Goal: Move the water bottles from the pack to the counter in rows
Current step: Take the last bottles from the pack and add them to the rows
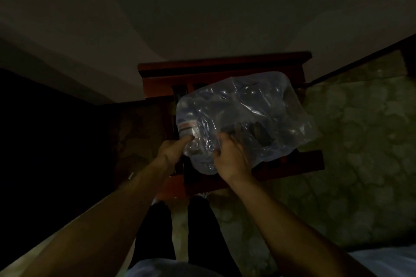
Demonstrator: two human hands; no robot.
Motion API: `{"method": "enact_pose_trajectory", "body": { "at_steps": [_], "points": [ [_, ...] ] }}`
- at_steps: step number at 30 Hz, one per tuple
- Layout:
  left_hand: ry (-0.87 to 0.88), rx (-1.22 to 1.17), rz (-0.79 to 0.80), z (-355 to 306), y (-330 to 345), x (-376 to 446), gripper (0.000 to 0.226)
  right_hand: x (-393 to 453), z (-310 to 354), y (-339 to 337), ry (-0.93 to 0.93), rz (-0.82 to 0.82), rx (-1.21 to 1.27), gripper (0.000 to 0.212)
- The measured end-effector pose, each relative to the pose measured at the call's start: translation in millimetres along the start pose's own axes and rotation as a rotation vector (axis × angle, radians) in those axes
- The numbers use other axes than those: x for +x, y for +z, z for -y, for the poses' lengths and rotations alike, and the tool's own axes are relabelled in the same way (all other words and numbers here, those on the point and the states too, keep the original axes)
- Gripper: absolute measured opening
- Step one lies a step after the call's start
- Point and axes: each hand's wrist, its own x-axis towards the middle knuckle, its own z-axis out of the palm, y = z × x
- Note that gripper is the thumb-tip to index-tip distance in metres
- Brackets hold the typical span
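A pack of water bottles (245,117) wrapped in clear, crinkled plastic film rests on a dark red wooden stand (222,67). The scene is dim; a bottle label (186,129) shows through the film at the pack's left side. My left hand (174,150) presses its fingers against the film at the near left corner. My right hand (229,157) pinches the film at the near edge, just right of the left hand. Single bottles are hard to make out.
A pale wall fills the upper view. Patterned green flooring (351,141) lies to the right of the stand, and a dark area lies to the left. My legs in dark trousers (180,227) stand close in front of the stand.
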Motion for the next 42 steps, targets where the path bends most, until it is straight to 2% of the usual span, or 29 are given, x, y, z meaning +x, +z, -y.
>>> {"method": "enact_pose_trajectory", "body": {
  "at_steps": [3,6,7,8,10,12,17,23,26,27,28,29,31,33,38,42],
  "points": [
    [0.010,-0.052,0.032,-3,-15,-9,0.038,-1,4,1,0.004,-0.005,-0.006,0.033],
    [-0.019,-0.149,0.058,-8,-22,-24,0.087,-3,8,1,0.001,-0.017,-0.060,0.037],
    [-0.019,-0.143,0.068,-10,-23,-28,0.093,-4,9,1,-0.009,-0.031,-0.087,0.038],
    [-0.008,-0.113,0.077,-12,-25,-33,0.089,-4,10,1,-0.013,-0.043,-0.109,0.039],
    [0.012,-0.052,0.076,-17,-30,-43,0.065,-5,10,-2,-0.003,-0.049,-0.127,0.041],
    [0.025,0.020,0.063,-23,-39,-55,0.050,-4,11,-5,0.014,-0.050,-0.122,0.041],
    [0.105,0.103,0.105,-38,-65,-103,0.042,-2,16,-10,0.054,-0.066,-0.102,0.039],
    [0.172,0.177,0.118,-48,-95,-160,0.042,-15,31,-11,0.126,-0.082,-0.053,0.060],
    [0.240,0.179,0.116,-52,-112,-178,0.038,-27,51,-12,0.077,-0.226,-0.155,0.052],
    [0.258,0.167,0.120,-54,-117,-183,0.036,-31,61,-12,0.049,-0.265,-0.128,0.048],
    [0.274,0.148,0.125,-57,-121,-188,0.035,-35,73,-13,0.041,-0.250,0.021,0.046],
    [0.289,0.126,0.127,-59,-125,-193,0.034,-40,89,-18,0.070,-0.161,0.282,0.047],
    [0.334,0.089,0.115,-64,-130,-203,0.034,-52,124,-26,0.185,0.135,0.842,0.053],
    [0.399,0.079,0.084,-69,-136,-211,0.032,-59,151,-34,0.195,0.217,1.062,0.055],
    [0.590,0.070,-0.029,-77,-154,-228,0.026,-81,204,-58,0.048,0.031,0.996,0.058],
    [0.921,0.318,-0.334,-81,-170,-246,0.031,-102,246,-77,-0.045,-0.044,0.918,0.051]
  ]
}}
